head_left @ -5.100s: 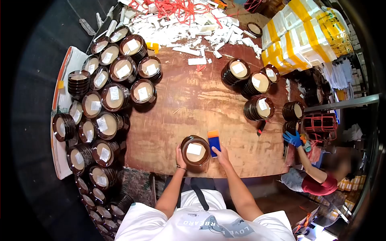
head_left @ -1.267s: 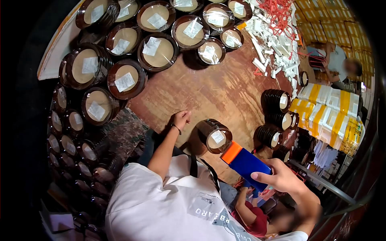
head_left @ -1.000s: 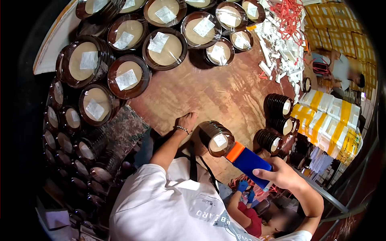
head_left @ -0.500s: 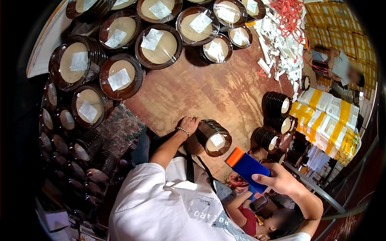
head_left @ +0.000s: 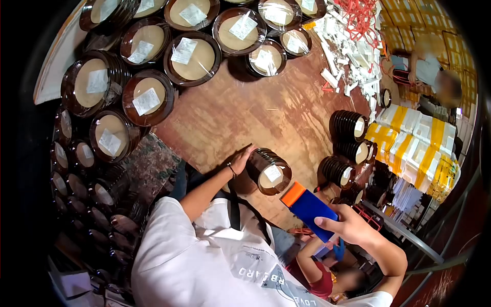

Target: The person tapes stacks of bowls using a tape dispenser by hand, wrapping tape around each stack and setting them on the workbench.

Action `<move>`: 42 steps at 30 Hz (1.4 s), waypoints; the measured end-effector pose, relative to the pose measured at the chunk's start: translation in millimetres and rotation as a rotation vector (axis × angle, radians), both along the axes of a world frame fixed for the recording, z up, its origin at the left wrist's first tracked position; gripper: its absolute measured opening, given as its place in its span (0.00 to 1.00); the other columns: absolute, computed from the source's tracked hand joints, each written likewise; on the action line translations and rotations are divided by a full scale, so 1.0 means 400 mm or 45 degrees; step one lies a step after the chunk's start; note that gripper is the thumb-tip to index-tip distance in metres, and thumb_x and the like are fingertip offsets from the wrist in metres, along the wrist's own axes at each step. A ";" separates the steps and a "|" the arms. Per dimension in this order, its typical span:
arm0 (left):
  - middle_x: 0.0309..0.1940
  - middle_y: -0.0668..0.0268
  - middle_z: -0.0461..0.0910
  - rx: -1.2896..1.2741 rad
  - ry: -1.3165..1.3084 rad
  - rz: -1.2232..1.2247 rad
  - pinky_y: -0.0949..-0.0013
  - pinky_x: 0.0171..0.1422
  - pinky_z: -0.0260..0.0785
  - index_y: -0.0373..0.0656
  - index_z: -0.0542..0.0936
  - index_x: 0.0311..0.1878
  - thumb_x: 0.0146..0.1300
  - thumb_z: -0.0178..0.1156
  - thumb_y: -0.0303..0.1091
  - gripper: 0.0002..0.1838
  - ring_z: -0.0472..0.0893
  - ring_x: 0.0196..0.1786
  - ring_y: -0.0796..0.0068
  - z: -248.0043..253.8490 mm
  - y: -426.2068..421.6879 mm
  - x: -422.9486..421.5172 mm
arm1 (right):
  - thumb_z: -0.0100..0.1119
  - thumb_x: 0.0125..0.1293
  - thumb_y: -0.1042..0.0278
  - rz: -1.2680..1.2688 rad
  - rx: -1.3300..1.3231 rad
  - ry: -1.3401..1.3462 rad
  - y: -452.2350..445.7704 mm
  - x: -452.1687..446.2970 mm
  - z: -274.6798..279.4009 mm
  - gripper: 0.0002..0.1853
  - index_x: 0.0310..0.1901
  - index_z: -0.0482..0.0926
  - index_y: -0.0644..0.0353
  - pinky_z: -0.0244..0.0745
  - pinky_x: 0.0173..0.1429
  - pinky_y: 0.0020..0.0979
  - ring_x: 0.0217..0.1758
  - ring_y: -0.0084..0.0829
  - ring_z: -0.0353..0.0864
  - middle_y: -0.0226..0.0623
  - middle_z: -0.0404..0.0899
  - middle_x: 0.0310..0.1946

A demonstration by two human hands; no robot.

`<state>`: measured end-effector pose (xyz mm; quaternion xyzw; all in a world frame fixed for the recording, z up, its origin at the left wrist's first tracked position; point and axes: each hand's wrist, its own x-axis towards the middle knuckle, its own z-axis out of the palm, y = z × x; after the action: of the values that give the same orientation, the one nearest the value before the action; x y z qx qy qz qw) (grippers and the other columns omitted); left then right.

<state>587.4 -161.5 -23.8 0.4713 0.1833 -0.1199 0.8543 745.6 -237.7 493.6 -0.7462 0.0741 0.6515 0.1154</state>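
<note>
A short stack of dark-rimmed brown plates (head_left: 268, 173), with a white label on its beige face, lies tipped over near the table's front edge. My left hand (head_left: 241, 159) is beside the stack's left side, fingers stretched out; it looks to be touching the plates. In my right hand (head_left: 349, 225) is a blue block-shaped tool with an orange end (head_left: 313, 211), thumb across its side. The orange end points at the labelled face, a small gap away. What kind of tool it is I cannot make out.
Wrapped, labelled plate stacks (head_left: 193, 59) fill the table's (head_left: 230, 112) back and left. More plate stacks (head_left: 348, 125) stand right, before taped white boxes (head_left: 409, 138). White scraps (head_left: 353, 61) and red strapping (head_left: 360, 20) lie at back right. One person (head_left: 319, 273) is low right, another (head_left: 427, 71) far right.
My left hand has turned from lying over the stack's back edge to edge-on along its side. The tool and my right hand have shifted slightly left and up; the whole view has moved a little.
</note>
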 end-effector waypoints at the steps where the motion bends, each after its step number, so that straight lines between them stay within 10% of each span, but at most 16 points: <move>1: 0.73 0.57 0.66 0.182 -0.096 -0.158 0.64 0.81 0.49 0.37 0.59 0.77 0.80 0.29 0.59 0.37 0.62 0.77 0.65 -0.015 0.003 -0.003 | 0.64 0.67 0.44 0.002 -0.025 -0.003 0.011 0.000 0.003 0.28 0.40 0.81 0.70 0.76 0.38 0.28 0.30 0.25 0.81 0.39 0.83 0.28; 6: 0.76 0.54 0.61 -0.216 0.060 -0.064 0.63 0.81 0.48 0.38 0.57 0.78 0.80 0.35 0.51 0.33 0.59 0.78 0.66 0.032 0.017 0.008 | 0.63 0.68 0.47 -0.111 -0.027 -0.050 0.051 -0.023 0.024 0.30 0.57 0.78 0.70 0.76 0.36 0.25 0.30 0.24 0.81 0.39 0.84 0.32; 8: 0.78 0.54 0.57 -0.021 -0.139 0.351 0.59 0.83 0.42 0.36 0.55 0.78 0.75 0.40 0.45 0.34 0.54 0.81 0.59 0.124 0.021 -0.022 | 0.63 0.69 0.49 -0.133 0.018 -0.066 0.049 -0.021 0.027 0.30 0.59 0.75 0.70 0.77 0.36 0.25 0.30 0.24 0.82 0.38 0.83 0.33; 13: 0.74 0.43 0.60 0.716 -0.171 0.148 0.57 0.79 0.54 0.35 0.49 0.79 0.47 0.75 0.43 0.61 0.60 0.77 0.48 0.325 -0.001 -0.055 | 0.63 0.69 0.49 -0.244 0.075 -0.140 -0.025 -0.059 0.020 0.28 0.52 0.77 0.72 0.75 0.37 0.25 0.30 0.22 0.79 0.35 0.82 0.32; 17: 0.63 0.45 0.73 0.819 0.121 0.335 0.56 0.71 0.65 0.38 0.52 0.78 0.44 0.76 0.35 0.60 0.73 0.67 0.48 0.301 -0.076 -0.026 | 0.62 0.68 0.44 -0.136 0.160 -0.178 -0.093 -0.079 0.015 0.29 0.46 0.81 0.71 0.73 0.39 0.26 0.31 0.22 0.78 0.34 0.81 0.30; 34: 0.64 0.53 0.73 0.672 0.461 0.592 0.63 0.70 0.66 0.39 0.70 0.67 0.46 0.65 0.13 0.39 0.74 0.66 0.58 0.296 -0.135 0.019 | 0.63 0.66 0.43 -0.004 0.500 -0.244 -0.684 -0.094 -0.224 0.26 0.39 0.84 0.66 0.75 0.29 0.28 0.24 0.24 0.79 0.34 0.82 0.26; 42: 0.60 0.57 0.78 0.746 0.326 0.490 0.65 0.67 0.69 0.38 0.68 0.69 0.53 0.61 0.10 0.37 0.78 0.60 0.65 0.342 -0.161 0.009 | 0.55 0.69 0.35 0.193 0.599 -0.251 -0.896 -0.186 -0.455 0.35 0.45 0.81 0.70 0.72 0.44 0.34 0.38 0.30 0.77 0.37 0.82 0.34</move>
<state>591.2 -225.8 113.2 0.6339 0.4004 0.0422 0.6603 671.1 -596.0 311.6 -0.7622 -0.1470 0.5817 0.2431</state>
